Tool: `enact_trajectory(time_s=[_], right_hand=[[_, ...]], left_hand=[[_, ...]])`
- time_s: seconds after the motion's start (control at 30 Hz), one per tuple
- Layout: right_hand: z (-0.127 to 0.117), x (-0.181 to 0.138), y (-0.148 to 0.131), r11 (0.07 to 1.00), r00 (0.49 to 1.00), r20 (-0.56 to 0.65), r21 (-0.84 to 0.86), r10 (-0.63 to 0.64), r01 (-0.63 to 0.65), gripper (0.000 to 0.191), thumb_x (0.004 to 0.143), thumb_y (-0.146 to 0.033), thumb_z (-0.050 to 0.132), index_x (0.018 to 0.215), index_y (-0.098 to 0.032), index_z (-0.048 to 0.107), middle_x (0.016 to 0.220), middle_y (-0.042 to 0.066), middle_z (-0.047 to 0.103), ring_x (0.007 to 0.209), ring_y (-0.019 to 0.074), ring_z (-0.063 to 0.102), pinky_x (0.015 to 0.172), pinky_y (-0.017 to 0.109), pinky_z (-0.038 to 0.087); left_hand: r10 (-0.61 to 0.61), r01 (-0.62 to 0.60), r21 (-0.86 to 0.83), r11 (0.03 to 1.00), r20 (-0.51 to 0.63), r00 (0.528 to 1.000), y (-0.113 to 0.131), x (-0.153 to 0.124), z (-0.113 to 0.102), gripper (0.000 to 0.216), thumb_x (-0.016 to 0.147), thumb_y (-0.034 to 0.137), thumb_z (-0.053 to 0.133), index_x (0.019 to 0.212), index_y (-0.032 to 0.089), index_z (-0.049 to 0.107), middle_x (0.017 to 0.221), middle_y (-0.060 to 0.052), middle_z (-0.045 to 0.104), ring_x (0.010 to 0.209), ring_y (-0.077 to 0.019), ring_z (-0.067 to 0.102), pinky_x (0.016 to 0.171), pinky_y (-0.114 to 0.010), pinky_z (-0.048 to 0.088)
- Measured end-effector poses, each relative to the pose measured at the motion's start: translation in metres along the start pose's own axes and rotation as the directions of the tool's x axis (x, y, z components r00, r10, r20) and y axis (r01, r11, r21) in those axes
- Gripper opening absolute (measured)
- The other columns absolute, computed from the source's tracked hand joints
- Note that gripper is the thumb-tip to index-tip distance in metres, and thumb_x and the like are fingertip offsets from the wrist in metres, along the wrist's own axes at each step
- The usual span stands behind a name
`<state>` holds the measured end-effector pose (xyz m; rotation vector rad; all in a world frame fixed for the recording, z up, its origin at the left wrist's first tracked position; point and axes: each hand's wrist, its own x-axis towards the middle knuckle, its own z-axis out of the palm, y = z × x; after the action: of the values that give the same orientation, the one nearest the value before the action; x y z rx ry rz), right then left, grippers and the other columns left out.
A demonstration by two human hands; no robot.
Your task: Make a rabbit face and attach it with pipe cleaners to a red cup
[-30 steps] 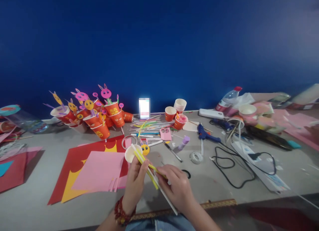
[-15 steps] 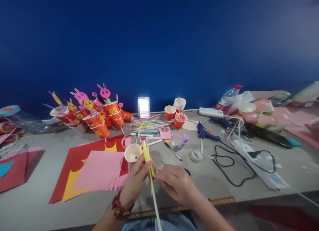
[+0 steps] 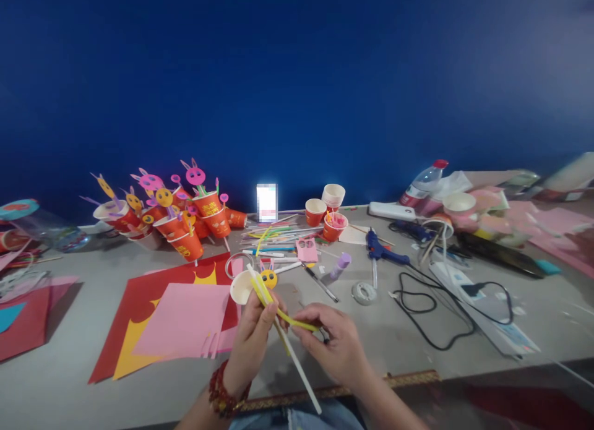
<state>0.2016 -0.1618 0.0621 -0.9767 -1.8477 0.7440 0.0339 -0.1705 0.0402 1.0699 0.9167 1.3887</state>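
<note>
My left hand (image 3: 254,325) is closed round a white stick (image 3: 299,367), which slants down toward my lap, and a yellow pipe cleaner (image 3: 261,291) lying along it. One end of the pipe cleaner bends off to the right, where the fingertips of my right hand (image 3: 335,343) pinch it. Just behind my left hand, a white-lined paper cup (image 3: 240,286) is partly covered by the fingers. Beside that cup lies a yellow rabbit face (image 3: 268,278) with pink ears.
Pink paper (image 3: 185,318) lies over red and yellow sheets at left. Red cups with rabbit faces (image 3: 183,241) stand behind. A purple glue stick (image 3: 341,265), pen (image 3: 320,283), tape roll (image 3: 364,292), blue glue gun (image 3: 383,250) and power strip (image 3: 482,312) are to the right.
My right hand has moved slightly right, drawing one end of the yellow pipe cleaner away from the white stick. The stick's lower end has swung right, and the yellow rabbit face shows more fully.
</note>
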Motion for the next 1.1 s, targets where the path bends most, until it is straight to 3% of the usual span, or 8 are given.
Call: enact_trajectory(time_s=[0.3,0.53,0.67,0.73,0.8,0.9,1.0,1.1], right_hand=[[0.003,-0.003,0.003,0.940,0.947,-0.013,-0.132,-0.320,0.315,0.019,0.092,-0.012,0.054,0.103,-0.023,0.064,0.080,0.005,0.074,0.069,0.0178,0.067,0.067,0.028,0.053],[-0.008,0.008,0.000,0.854,0.865,0.286,-0.209,-0.413,0.476,0.020,0.094,-0.010,0.044,0.093,-0.020,0.062,0.075,0.006,0.070,0.065,0.0180,0.057,0.060,0.029,0.046],[-0.016,0.019,-0.004,0.781,0.746,0.506,-0.202,-0.433,0.590,0.027,0.093,-0.008,0.038,0.081,-0.021,0.059,0.071,0.005,0.065,0.065,0.0178,0.055,0.061,0.028,0.043],[-0.018,0.021,-0.004,0.767,0.713,0.549,-0.187,-0.436,0.614,0.028,0.095,-0.010,0.038,0.080,-0.021,0.058,0.072,0.005,0.065,0.068,0.0178,0.057,0.062,0.027,0.043],[-0.019,0.019,-0.001,0.805,0.750,0.518,-0.179,-0.412,0.566,0.027,0.097,-0.013,0.039,0.082,-0.021,0.059,0.073,0.004,0.065,0.067,0.0170,0.057,0.061,0.026,0.042],[-0.022,0.014,0.006,0.915,0.867,0.365,-0.081,-0.341,0.394,0.021,0.098,-0.034,0.052,0.086,-0.021,0.062,0.073,0.003,0.066,0.067,0.0169,0.057,0.063,0.027,0.043],[-0.022,0.014,0.012,0.985,0.974,0.166,0.095,-0.157,0.143,0.040,0.089,-0.059,0.060,0.091,-0.019,0.064,0.076,0.004,0.065,0.070,0.0187,0.059,0.065,0.029,0.046],[-0.016,0.021,0.015,0.963,0.991,0.118,0.257,0.059,-0.088,0.037,0.091,-0.055,0.060,0.097,-0.019,0.066,0.080,0.004,0.064,0.071,0.0182,0.061,0.063,0.028,0.049]], left_hand=[[-0.003,0.004,0.017,1.000,-0.071,0.998,-0.008,-0.005,0.002,0.024,0.096,0.043,0.054,0.092,0.020,0.060,0.081,-0.001,0.060,0.071,-0.0148,0.055,0.070,-0.026,0.046],[-0.043,0.018,0.255,0.967,0.092,0.995,0.014,0.002,-0.002,0.024,0.099,0.038,0.047,0.087,0.020,0.057,0.080,0.000,0.055,0.074,-0.0158,0.051,0.072,-0.027,0.043],[-0.099,-0.001,0.380,0.925,0.245,0.965,0.015,0.011,-0.006,0.025,0.096,0.041,0.051,0.087,0.020,0.059,0.083,-0.001,0.055,0.078,-0.0174,0.051,0.075,-0.027,0.043],[-0.120,0.000,0.376,0.926,0.296,0.948,0.012,0.013,-0.006,0.025,0.095,0.041,0.053,0.089,0.019,0.060,0.086,-0.002,0.056,0.081,-0.0179,0.051,0.076,-0.028,0.043],[-0.137,0.045,0.293,0.955,0.302,0.943,0.008,0.014,-0.005,0.024,0.094,0.042,0.055,0.093,0.019,0.061,0.087,-0.002,0.057,0.081,-0.0178,0.052,0.077,-0.027,0.044],[-0.151,0.129,0.111,0.985,0.216,0.965,0.007,0.013,-0.002,0.027,0.089,0.044,0.063,0.099,0.019,0.061,0.083,0.000,0.057,0.075,-0.0155,0.052,0.072,-0.025,0.045],[-0.123,0.113,0.086,0.990,0.124,0.985,0.007,0.013,0.000,0.025,0.085,0.041,0.069,0.091,0.018,0.064,0.079,0.001,0.057,0.073,-0.0139,0.051,0.069,-0.023,0.043],[-0.108,0.094,0.111,0.989,0.135,0.985,0.006,0.013,0.003,0.023,0.085,0.040,0.070,0.086,0.017,0.065,0.075,0.001,0.057,0.068,-0.0127,0.051,0.063,-0.021,0.043]])
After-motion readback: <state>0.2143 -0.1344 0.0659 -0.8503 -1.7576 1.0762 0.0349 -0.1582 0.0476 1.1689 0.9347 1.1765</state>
